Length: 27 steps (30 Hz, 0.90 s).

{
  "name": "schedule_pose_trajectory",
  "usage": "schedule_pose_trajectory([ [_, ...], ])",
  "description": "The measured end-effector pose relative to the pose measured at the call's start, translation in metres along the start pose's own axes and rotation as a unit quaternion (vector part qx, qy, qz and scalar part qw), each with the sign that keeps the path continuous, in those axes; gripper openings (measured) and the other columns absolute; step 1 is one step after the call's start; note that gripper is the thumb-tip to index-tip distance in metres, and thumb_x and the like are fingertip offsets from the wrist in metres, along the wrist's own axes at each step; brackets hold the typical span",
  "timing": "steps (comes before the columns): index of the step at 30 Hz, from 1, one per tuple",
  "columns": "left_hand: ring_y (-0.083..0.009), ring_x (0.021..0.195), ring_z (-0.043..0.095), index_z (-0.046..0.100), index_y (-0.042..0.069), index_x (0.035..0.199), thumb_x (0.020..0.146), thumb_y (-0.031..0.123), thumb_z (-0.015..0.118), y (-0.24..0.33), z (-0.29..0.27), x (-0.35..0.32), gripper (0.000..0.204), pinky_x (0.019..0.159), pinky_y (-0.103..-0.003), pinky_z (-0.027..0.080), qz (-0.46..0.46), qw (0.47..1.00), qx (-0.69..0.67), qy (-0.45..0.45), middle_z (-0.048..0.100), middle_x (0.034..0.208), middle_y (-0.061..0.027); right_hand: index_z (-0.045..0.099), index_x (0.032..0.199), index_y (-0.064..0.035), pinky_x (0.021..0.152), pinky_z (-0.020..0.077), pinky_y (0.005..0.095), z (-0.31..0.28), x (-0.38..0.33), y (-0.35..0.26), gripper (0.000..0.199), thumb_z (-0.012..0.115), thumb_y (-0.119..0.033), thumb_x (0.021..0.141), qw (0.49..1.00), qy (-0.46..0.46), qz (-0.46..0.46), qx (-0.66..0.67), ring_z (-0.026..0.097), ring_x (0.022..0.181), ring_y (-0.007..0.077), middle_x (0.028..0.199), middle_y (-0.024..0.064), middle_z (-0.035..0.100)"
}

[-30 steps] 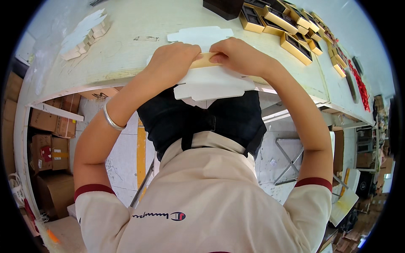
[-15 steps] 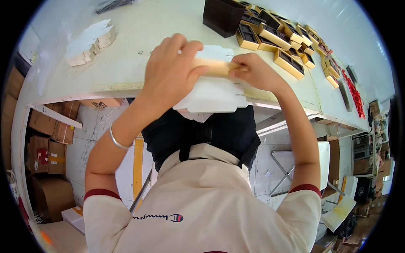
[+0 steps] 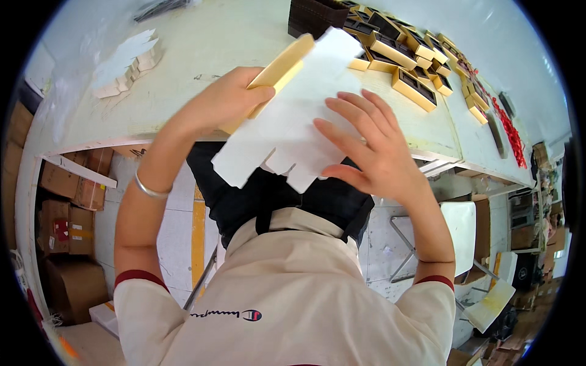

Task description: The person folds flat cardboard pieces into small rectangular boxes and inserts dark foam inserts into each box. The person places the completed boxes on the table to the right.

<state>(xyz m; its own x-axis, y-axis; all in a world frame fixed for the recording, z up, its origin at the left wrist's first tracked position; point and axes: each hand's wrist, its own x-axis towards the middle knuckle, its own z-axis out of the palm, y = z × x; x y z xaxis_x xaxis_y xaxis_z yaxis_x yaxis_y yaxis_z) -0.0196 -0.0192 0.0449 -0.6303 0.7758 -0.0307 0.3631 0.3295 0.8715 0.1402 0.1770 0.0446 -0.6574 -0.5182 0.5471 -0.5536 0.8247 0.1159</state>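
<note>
A partly folded cardboard box blank (image 3: pixel 299 116) lies slantwise over the table's near edge, its white inner face up and its notched flaps toward my body. Its gold side panel (image 3: pixel 292 56) stands folded up along the left edge. My left hand (image 3: pixel 235 97) is closed around that panel, thumb on the inside and fingers hidden behind it. Over the right part of the blank my right hand (image 3: pixel 372 146) is open, fingers spread, palm down; whether the fingertips press on the card I cannot tell.
Several gold boxes with dark inserts (image 3: pixel 415 88) are piled at the back right, beside a dark brown holder (image 3: pixel 314 18). Red ribbons (image 3: pixel 510 134) lie farther right. A stack of white blanks (image 3: pixel 127 64) sits at the left. A folding chair (image 3: pixel 458 235) stands below the table.
The blank has turned from level to slanted, its gold panel now pointing up and away. My right hand has let go of the panel and opened over the white face. My left hand moved left.
</note>
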Motion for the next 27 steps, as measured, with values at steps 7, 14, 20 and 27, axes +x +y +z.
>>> schedule_pose_trajectory([
  [7,-0.0136,0.084,0.053,0.058,0.001,0.112,0.086,0.026,0.058,-0.003,-0.001,0.037,0.036,0.077,-0.027,0.041,-0.036,0.990,0.087,-0.101,0.060,0.092,-0.0061,0.065,0.097,-0.0037,0.090,0.0441,0.0419,0.017,-0.016,0.006,0.040,0.072,-0.031,0.068,0.995,-0.010,-0.100,-0.002,0.057,0.100,0.0268,0.105,0.0098,0.059],
  [14,-0.0191,0.087,0.053,0.058,0.003,0.109,0.081,0.025,0.066,-0.016,0.024,0.046,0.037,0.079,-0.031,0.043,0.170,0.921,0.346,0.051,0.058,0.093,-0.0079,0.062,0.087,-0.0025,0.064,0.0439,0.0368,0.046,-0.005,0.022,0.020,0.069,-0.018,0.077,0.948,-0.078,0.148,0.270,0.055,0.071,0.0280,0.080,0.0130,0.062],
  [20,-0.0264,0.085,0.055,0.059,0.005,0.101,0.072,0.023,0.072,-0.004,0.040,-0.025,0.037,0.073,-0.037,0.046,0.254,0.910,0.326,0.047,0.057,0.094,-0.0071,0.056,0.087,-0.0022,0.060,0.0410,0.0288,0.060,0.027,0.033,0.020,0.068,-0.017,0.081,0.879,-0.192,0.275,0.339,0.047,0.064,0.0188,0.068,0.0074,0.052],
  [27,-0.0260,0.082,0.056,0.062,0.003,0.094,0.071,0.020,0.073,-0.025,0.049,-0.034,0.030,0.070,-0.034,0.048,0.292,0.888,0.345,0.088,0.057,0.093,-0.0078,0.055,0.089,-0.0064,0.071,0.0420,0.0226,0.062,0.026,0.058,0.008,0.060,-0.004,0.083,0.820,-0.180,0.283,0.464,0.047,0.080,0.0080,0.086,0.0012,0.052],
])
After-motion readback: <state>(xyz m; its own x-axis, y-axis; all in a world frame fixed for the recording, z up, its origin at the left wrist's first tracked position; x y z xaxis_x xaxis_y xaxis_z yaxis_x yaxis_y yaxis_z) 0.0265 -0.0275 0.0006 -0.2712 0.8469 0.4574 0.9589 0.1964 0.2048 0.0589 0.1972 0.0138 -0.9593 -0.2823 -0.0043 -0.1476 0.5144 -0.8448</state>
